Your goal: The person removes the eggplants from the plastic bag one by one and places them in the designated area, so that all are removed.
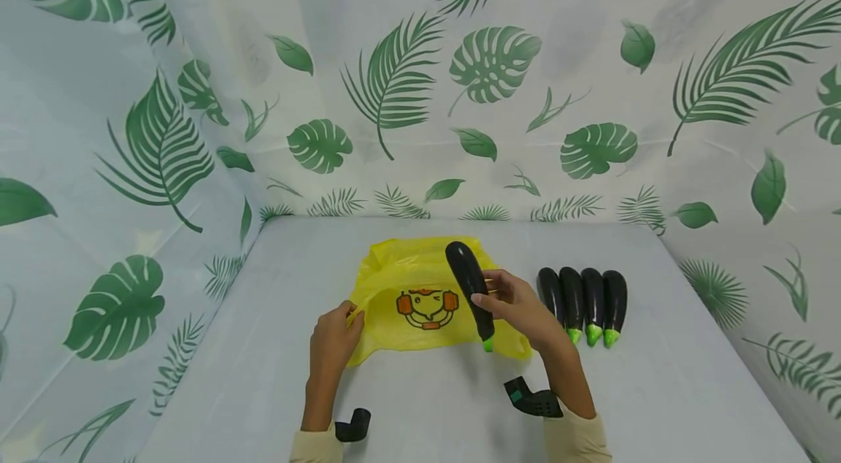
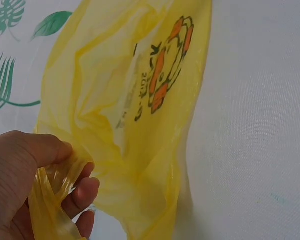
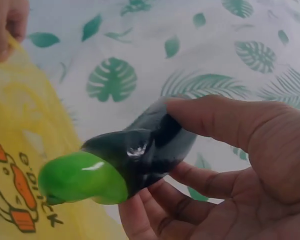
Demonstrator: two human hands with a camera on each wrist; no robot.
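A yellow plastic bag [image 1: 388, 335] with a cartoon duck print lies on the white table, its mouth partly spread. My left hand [image 1: 335, 339] pinches the bag's left edge; in the left wrist view the thin plastic [image 2: 115, 165] is gathered between thumb and fingers. Over the bag's right part, my right hand [image 1: 519, 302] grips a dark, glossy eggplant [image 1: 468, 269] between thumb and fingers. Its green stem end [image 3: 82, 177] points down toward me in the head view, the rounded end up and away.
To the right, several more eggplants [image 1: 593, 295] lie side by side, green ends toward me. Leaf-patterned sheeting [image 1: 486, 142] rises behind the table and along both sides. Each wrist wears a black camera mount [image 1: 535, 401].
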